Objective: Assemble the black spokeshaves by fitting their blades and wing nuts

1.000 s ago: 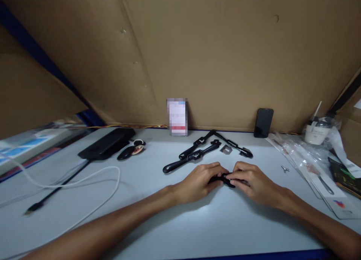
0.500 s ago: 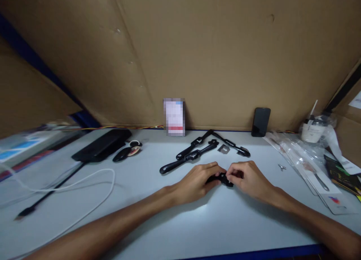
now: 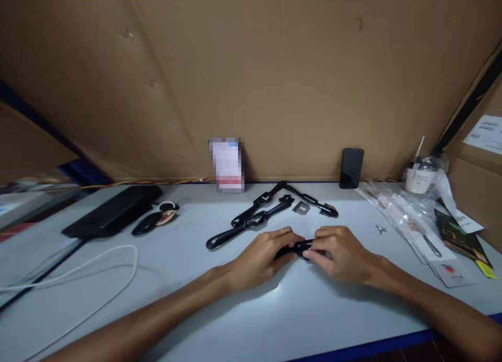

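Low over the grey table [image 3: 251,320], two hands hold a black tool [image 3: 299,248] between them.

The left hand [image 3: 269,255] pinches one end; the right hand [image 3: 340,251] closes thumb and fingertips on the other, though the contact itself is partly hidden. The tool could twist or slip if either pinch loosens, and a wide sweep rightward could knock the winged screw [image 3: 380,229]. A loose long-handled tool [image 3: 257,220] limits room beyond the left hand; bare tabletop opens toward the blue front edge [image 3: 364,346].
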`<state>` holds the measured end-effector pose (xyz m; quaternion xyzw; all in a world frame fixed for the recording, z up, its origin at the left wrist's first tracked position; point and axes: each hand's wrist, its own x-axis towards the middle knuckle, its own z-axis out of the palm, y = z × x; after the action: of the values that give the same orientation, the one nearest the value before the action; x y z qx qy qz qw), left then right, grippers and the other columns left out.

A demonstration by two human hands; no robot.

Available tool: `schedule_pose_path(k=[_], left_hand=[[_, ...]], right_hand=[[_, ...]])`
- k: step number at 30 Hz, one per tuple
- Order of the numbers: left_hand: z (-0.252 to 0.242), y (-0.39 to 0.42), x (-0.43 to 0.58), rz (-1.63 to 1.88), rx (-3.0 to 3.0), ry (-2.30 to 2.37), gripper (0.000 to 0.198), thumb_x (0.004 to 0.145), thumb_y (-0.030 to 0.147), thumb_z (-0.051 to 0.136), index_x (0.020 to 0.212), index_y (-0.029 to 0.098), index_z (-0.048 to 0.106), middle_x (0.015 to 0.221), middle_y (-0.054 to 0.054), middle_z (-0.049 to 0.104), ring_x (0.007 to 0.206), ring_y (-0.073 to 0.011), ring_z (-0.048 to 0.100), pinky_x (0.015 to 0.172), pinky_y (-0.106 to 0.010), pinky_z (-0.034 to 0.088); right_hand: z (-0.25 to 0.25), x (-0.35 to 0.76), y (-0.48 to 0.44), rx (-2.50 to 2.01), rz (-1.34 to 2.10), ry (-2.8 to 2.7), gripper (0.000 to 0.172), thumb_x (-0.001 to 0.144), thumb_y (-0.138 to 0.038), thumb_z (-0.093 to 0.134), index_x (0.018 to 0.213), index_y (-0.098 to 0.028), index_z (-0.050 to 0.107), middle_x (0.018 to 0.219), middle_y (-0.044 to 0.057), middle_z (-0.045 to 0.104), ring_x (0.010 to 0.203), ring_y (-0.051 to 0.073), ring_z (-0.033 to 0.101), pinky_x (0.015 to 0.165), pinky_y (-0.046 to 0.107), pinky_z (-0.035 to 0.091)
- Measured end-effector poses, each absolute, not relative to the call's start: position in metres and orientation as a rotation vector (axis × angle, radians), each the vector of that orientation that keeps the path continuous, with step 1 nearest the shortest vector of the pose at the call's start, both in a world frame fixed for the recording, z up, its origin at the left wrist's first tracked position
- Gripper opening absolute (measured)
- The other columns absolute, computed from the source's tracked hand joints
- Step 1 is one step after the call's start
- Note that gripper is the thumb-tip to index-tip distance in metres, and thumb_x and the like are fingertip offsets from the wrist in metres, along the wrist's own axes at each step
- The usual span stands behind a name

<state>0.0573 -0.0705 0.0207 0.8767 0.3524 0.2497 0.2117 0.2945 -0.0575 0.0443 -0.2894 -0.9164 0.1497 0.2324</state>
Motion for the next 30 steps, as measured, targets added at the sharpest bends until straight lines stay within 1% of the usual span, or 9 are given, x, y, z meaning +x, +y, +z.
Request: schedule_pose_path(k=[3, 8, 12, 16, 21, 25, 28, 30], left_hand=[[0.0212, -0.0708, 0.0570, 0.693, 2.431, 0.980, 0.022, 0.104, 0.021, 0.054, 0.123, 0.019, 0.066, 0.099, -0.005, 0.067, 0.083, -0.0190, 0.064, 0.073, -0.031, 0.050], [0.0203, -0.0704, 0.0566, 0.701, 2.463, 0.980, 0.019, 0.102, 0.017, 0.053, 0.117, 0.019, 0.067, 0.095, -0.004, 0.064, 0.080, -0.0184, 0.062, 0.072, -0.030, 0.048], [0.0188, -0.0704, 0.0565, 0.702, 2.450, 0.976, 0.021, 0.103, 0.018, 0.053, 0.119, 0.019, 0.067, 0.095, -0.004, 0.063, 0.080, -0.0185, 0.062, 0.073, -0.030, 0.048], [0.0195, -0.0710, 0.0567, 0.682, 2.423, 0.985, 0.022, 0.103, 0.019, 0.054, 0.122, 0.020, 0.066, 0.099, -0.004, 0.065, 0.084, -0.0190, 0.063, 0.075, -0.030, 0.049], [0.0209, -0.0711, 0.0569, 0.676, 2.447, 0.996, 0.023, 0.102, 0.017, 0.055, 0.122, 0.020, 0.067, 0.097, -0.003, 0.064, 0.082, -0.0186, 0.062, 0.073, -0.030, 0.048], [0.0210, -0.0709, 0.0564, 0.679, 2.439, 0.983, 0.023, 0.103, 0.018, 0.055, 0.122, 0.021, 0.066, 0.098, -0.003, 0.065, 0.083, -0.0186, 0.064, 0.074, -0.030, 0.049], [0.0204, -0.0707, 0.0560, 0.686, 2.459, 0.993, 0.020, 0.103, 0.019, 0.054, 0.118, 0.020, 0.067, 0.097, -0.004, 0.065, 0.081, -0.0183, 0.063, 0.072, -0.030, 0.049], [0.0200, -0.0705, 0.0559, 0.689, 2.464, 0.990, 0.020, 0.103, 0.019, 0.054, 0.119, 0.020, 0.066, 0.098, -0.004, 0.065, 0.081, -0.0182, 0.063, 0.072, -0.030, 0.049]], right_hand=[[0.0450, 0.2915, -0.0595, -0.824, 0.558, -2.467, 0.033, 0.101, -0.026, 0.060, 0.071, -0.020, 0.073, 0.066, 0.000, 0.063, 0.060, 0.014, 0.051, 0.060, 0.030, 0.036], [0.0434, 0.2926, -0.0545, -0.847, 0.598, -2.358, 0.033, 0.104, -0.025, 0.056, 0.079, -0.020, 0.075, 0.073, 0.002, 0.069, 0.067, 0.015, 0.057, 0.066, 0.031, 0.038], [0.0442, 0.2935, -0.0550, -0.897, 0.536, -2.387, 0.037, 0.102, -0.025, 0.058, 0.067, -0.019, 0.070, 0.065, 0.001, 0.064, 0.060, 0.014, 0.052, 0.062, 0.031, 0.035], [0.0449, 0.2919, -0.0578, -0.876, 0.660, -2.393, 0.038, 0.100, -0.026, 0.061, 0.063, -0.019, 0.069, 0.059, -0.001, 0.060, 0.056, 0.012, 0.047, 0.059, 0.029, 0.032], [0.0425, 0.2935, -0.0556, -0.911, 0.520, -2.380, 0.040, 0.103, -0.027, 0.055, 0.067, -0.018, 0.070, 0.065, 0.002, 0.066, 0.060, 0.013, 0.050, 0.061, 0.030, 0.031], [0.0412, 0.2939, -0.0549, -0.903, 0.673, -2.375, 0.040, 0.102, -0.028, 0.058, 0.066, -0.019, 0.071, 0.060, 0.000, 0.063, 0.056, 0.012, 0.049, 0.059, 0.030, 0.031], [0.0415, 0.2935, -0.0554, -0.906, 0.571, -2.389, 0.040, 0.103, -0.028, 0.056, 0.067, -0.019, 0.070, 0.062, 0.000, 0.063, 0.058, 0.013, 0.047, 0.060, 0.030, 0.031], [0.0419, 0.2933, -0.0558, -0.912, 0.538, -2.398, 0.041, 0.103, -0.028, 0.056, 0.066, -0.019, 0.070, 0.063, 0.001, 0.063, 0.058, 0.013, 0.047, 0.060, 0.031, 0.031]])
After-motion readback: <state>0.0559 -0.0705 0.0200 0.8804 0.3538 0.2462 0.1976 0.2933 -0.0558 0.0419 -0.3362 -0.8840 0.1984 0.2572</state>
